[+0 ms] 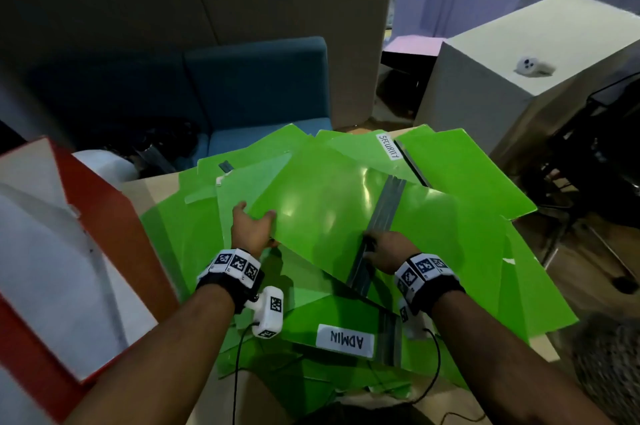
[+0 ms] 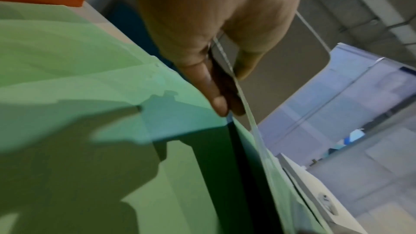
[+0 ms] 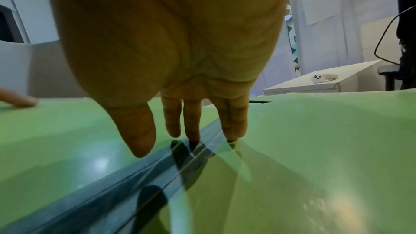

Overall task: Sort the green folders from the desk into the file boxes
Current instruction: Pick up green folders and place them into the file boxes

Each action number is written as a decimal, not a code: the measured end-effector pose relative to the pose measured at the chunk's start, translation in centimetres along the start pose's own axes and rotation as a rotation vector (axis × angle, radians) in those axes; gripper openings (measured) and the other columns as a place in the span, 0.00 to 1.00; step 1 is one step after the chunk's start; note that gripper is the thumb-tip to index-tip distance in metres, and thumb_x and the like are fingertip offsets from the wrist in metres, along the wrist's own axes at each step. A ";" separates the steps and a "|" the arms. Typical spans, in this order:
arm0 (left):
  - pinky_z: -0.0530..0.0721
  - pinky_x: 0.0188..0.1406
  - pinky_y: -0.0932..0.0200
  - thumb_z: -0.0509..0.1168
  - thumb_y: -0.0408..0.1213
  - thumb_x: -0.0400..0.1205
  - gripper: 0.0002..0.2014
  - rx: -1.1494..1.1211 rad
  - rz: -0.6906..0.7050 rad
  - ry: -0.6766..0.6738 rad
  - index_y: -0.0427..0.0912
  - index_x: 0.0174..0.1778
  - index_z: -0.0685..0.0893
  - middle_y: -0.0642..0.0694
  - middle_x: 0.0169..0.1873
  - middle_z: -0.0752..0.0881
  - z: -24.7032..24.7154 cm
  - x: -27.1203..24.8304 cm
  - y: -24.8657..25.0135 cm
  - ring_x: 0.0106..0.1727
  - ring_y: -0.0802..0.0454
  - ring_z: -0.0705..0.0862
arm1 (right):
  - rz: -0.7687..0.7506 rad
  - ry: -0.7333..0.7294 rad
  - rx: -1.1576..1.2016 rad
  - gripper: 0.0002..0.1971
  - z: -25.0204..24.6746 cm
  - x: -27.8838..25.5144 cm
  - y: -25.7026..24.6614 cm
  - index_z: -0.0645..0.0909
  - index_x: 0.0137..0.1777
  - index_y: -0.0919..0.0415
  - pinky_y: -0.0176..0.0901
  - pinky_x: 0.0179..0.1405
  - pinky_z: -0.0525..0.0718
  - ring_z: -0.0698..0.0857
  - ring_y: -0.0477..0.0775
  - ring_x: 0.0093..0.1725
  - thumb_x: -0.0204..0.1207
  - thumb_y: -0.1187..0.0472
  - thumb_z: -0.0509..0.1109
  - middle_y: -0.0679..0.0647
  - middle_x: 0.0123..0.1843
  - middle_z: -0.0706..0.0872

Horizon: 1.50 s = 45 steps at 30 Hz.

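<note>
sorting barely begun: green folders (image 1: 346,216) heaped on tabletop (image 1: 149,189); file box (image 1: 69,251) at 9 o'clock. left hand (image 1: 251,227) pinches top folder's edge, right hand (image 1: 388,255) spread, fingertips on its spine.

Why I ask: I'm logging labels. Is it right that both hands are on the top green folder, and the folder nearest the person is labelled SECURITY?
Not quite. The nearest folder's label reads ADMIN in the head view; SECURITY is at the pile's far side. Both the left hand and right hand are on the top folder.
</note>
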<state>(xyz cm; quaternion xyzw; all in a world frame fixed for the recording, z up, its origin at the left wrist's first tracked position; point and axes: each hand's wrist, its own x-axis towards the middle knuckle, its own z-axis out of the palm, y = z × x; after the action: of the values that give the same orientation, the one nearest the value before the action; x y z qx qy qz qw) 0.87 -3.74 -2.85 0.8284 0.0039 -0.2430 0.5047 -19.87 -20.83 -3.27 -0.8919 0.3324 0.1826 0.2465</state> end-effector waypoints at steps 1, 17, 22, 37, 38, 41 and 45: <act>0.90 0.45 0.47 0.73 0.41 0.79 0.38 -0.076 0.043 0.011 0.48 0.82 0.59 0.45 0.73 0.70 0.2 -0.7 0.6 0.60 0.39 0.82 | -0.008 0.000 0.023 0.27 -0.1 0.3 -0.3 0.69 0.77 0.55 0.50 0.64 0.80 0.81 0.61 0.67 0.79 0.54 0.67 0.58 0.70 0.81; 0.89 0.49 0.37 0.53 0.33 0.89 0.18 0.268 0.340 -0.554 0.42 0.75 0.70 0.40 0.63 0.81 2.9 -8.2 3.1 0.56 0.37 0.84 | -0.168 0.265 0.755 0.55 -4.9 0.2 -6.2 0.66 0.77 0.61 0.56 0.70 0.73 0.76 0.52 0.66 0.64 0.17 0.40 0.56 0.70 0.77; 0.81 0.38 0.49 0.55 0.26 0.79 0.33 0.442 0.654 -0.539 0.54 0.80 0.62 0.45 0.43 0.84 3.0 -9.3 4.0 0.38 0.47 0.81 | -0.287 0.419 1.107 0.40 -10.1 -3.3 -9.6 0.61 0.79 0.44 0.65 0.63 0.80 0.75 0.56 0.73 0.72 0.23 0.45 0.50 0.76 0.73; 0.86 0.58 0.44 0.61 0.37 0.87 0.24 0.051 0.240 -0.389 0.46 0.80 0.65 0.45 0.76 0.73 1.3 -7.8 3.5 0.60 0.47 0.84 | -0.442 0.599 1.339 0.26 -19.0 -9.7 -8.5 0.79 0.66 0.60 0.44 0.39 0.86 0.85 0.55 0.44 0.72 0.79 0.57 0.56 0.51 0.89; 0.88 0.54 0.43 0.58 0.35 0.88 0.15 -0.048 0.192 -0.376 0.43 0.72 0.73 0.39 0.69 0.80 1.0 -7.6 3.8 0.52 0.45 0.86 | -0.452 0.593 1.334 0.26 -19.1 -9.9 -8.3 0.78 0.67 0.60 0.44 0.39 0.87 0.87 0.54 0.45 0.72 0.79 0.57 0.54 0.53 0.89; 0.90 0.46 0.51 0.54 0.25 0.88 0.11 -0.256 0.182 -0.293 0.37 0.63 0.76 0.38 0.52 0.84 0.2 -7.9 5.1 0.47 0.39 0.88 | -0.432 0.581 1.311 0.29 -18.7 -9.4 -7.6 0.73 0.72 0.62 0.40 0.40 0.86 0.88 0.49 0.49 0.73 0.81 0.56 0.53 0.59 0.88; 0.90 0.50 0.47 0.51 0.16 0.84 0.23 -0.361 0.239 -0.249 0.46 0.67 0.72 0.47 0.54 0.79 -0.9 -7.7 6.1 0.55 0.37 0.87 | -0.342 0.606 1.280 0.33 -16.8 -6.6 -6.4 0.72 0.75 0.60 0.55 0.56 0.86 0.86 0.56 0.60 0.68 0.78 0.59 0.56 0.63 0.86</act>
<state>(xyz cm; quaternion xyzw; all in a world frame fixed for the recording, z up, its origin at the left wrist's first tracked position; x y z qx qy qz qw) -4.04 -4.17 5.73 0.6830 -0.1130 -0.2770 0.6664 -17.49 -22.72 15.65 -0.6240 0.2839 -0.3433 0.6420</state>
